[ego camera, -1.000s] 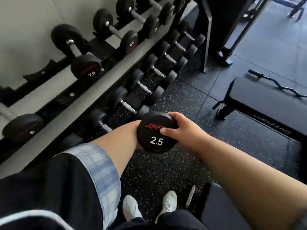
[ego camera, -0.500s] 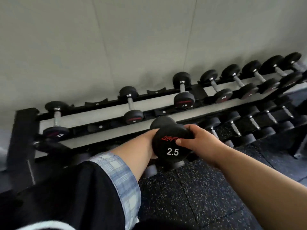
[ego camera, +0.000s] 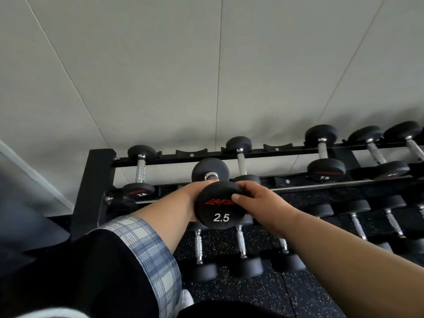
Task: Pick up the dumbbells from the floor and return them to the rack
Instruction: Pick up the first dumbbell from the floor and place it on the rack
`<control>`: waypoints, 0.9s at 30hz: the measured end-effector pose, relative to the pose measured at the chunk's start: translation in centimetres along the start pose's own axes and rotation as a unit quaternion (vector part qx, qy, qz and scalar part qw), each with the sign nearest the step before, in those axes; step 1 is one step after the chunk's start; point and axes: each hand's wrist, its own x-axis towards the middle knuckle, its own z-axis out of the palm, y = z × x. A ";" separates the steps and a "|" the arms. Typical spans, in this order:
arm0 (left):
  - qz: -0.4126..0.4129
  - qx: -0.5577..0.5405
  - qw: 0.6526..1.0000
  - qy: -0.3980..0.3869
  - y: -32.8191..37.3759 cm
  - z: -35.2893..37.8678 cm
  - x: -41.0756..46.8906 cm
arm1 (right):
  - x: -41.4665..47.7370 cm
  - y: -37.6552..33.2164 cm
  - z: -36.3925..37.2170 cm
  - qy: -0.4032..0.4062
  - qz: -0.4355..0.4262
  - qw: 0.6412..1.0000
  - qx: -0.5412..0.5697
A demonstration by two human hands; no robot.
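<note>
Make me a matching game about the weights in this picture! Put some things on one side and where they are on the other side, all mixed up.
Things:
1. held 2.5 dumbbell
2. racked 2.5 dumbbell
3. 7.5 dumbbell
4. empty cradle

Places:
A. top shelf, far left end
B. between the left hand and right hand
C. back rail, holding nothing
D. top shelf, right of the hands

Pairs: 1-B, 2-A, 3-D, 4-C
</note>
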 end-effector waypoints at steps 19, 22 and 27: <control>0.003 0.043 0.992 0.122 12.9 -16.9 15.1 | 22.4 -1.1 6.9 -0.006 0.066 0.974 -0.215; -0.005 0.002 0.996 0.093 13.6 -17.3 16.8 | 23.7 -0.2 7.0 -0.009 0.062 0.964 -0.258; 0.020 -0.012 0.995 0.099 12.9 -18.2 19.7 | 25.7 1.5 7.5 -0.057 0.084 0.926 -0.364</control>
